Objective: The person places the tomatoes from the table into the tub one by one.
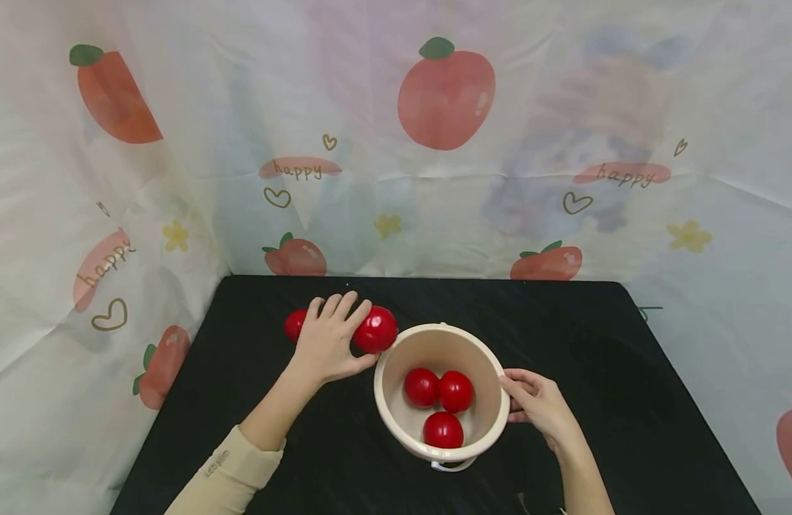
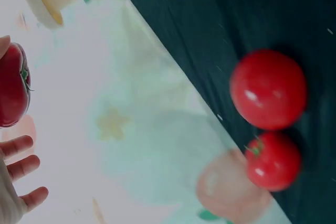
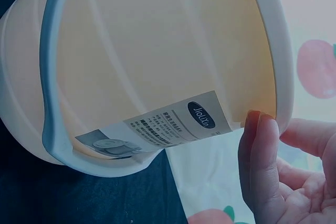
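Note:
My left hand (image 1: 327, 342) grips a red tomato (image 1: 375, 330) between thumb and forefinger, just off the left rim of a cream bucket (image 1: 442, 330). In the left wrist view the green stem end of this tomato (image 2: 11, 85) shows, with the other fingers spread below it. My right hand (image 1: 542, 405) pinches the bucket's right rim, thumb on top and fingers beneath. Inside the bucket lie three tomatoes (image 1: 443, 430) on its floor. Two more tomatoes (image 2: 269, 88) rest against each other on the black table; in the head view my left hand partly hides them.
The bucket's white handle (image 1: 453, 467) hangs down at its near side. A printed label (image 3: 173, 124) is stuck to its outer wall. Patterned cloth (image 1: 447, 214) hangs behind and beside the black table (image 1: 602, 336), whose back edge meets it.

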A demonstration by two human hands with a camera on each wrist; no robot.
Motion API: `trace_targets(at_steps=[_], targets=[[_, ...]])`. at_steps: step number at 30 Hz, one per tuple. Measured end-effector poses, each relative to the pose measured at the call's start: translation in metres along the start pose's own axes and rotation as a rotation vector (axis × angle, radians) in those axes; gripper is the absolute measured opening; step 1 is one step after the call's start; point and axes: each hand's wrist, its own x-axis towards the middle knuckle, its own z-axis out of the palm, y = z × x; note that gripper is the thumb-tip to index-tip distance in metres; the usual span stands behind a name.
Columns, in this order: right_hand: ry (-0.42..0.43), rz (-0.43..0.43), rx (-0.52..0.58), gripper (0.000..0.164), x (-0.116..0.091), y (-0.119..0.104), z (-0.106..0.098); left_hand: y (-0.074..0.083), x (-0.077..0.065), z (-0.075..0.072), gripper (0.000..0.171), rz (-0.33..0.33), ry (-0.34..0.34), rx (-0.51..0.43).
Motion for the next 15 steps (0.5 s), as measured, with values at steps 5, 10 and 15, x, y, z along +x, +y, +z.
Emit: trace_targets(at_steps=[5, 10, 15], targets=[[-0.003, 0.000, 0.004, 0.045, 0.000, 0.000, 0.000, 0.025, 0.008, 0.002, 0.071, 0.124, -0.025, 0.013], [-0.005, 0.003, 0.002, 0.046, 0.000, 0.000, 0.000, 0.046, 0.013, 0.009, 0.071, 0.248, -0.110, 0.032], [-0.003, 0.003, -0.001, 0.046, 0.000, 0.000, 0.000, 0.063, 0.016, 0.017, 0.072, 0.394, -0.183, 0.079]])
